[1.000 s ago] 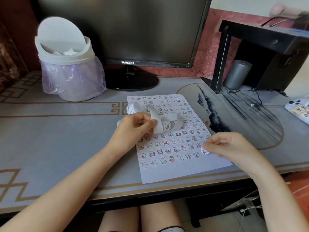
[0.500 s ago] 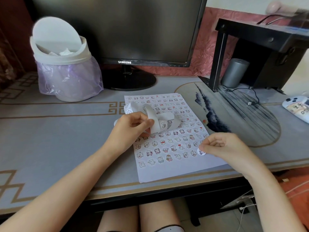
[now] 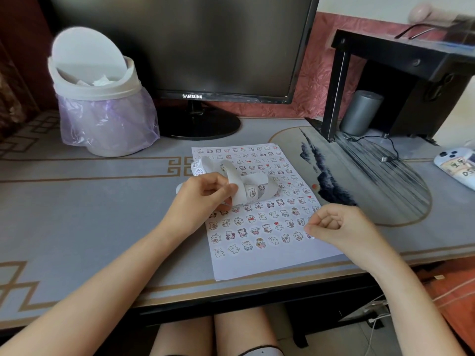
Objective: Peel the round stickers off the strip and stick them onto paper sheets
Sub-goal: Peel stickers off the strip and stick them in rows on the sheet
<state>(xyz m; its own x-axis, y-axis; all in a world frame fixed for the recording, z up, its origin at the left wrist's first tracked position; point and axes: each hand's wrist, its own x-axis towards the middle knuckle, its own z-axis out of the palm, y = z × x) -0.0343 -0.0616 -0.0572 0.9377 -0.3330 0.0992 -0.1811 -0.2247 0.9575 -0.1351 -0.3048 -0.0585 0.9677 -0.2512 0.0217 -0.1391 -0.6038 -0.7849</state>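
While left grip point(image 3: 203, 199) holds the curled strip point(image 3: 253, 181) over the paper sheet point(image 3: 257, 265) on the surface point(image 3: 102, 214), head view: right grip point(image 3: 336, 227) pinches a round sticker point(image 3: 309, 236) at sheet's rt edge. Risk: glue clings to thumb, so it folds or lands crooked.

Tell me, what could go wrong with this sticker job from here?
1. The right hand pinches a round sticker at the right edge of the paper sheet; it might land partly on the desk mat.
2. The strip curls loosely from the left hand above the stuck rows; it might sag and snag there.
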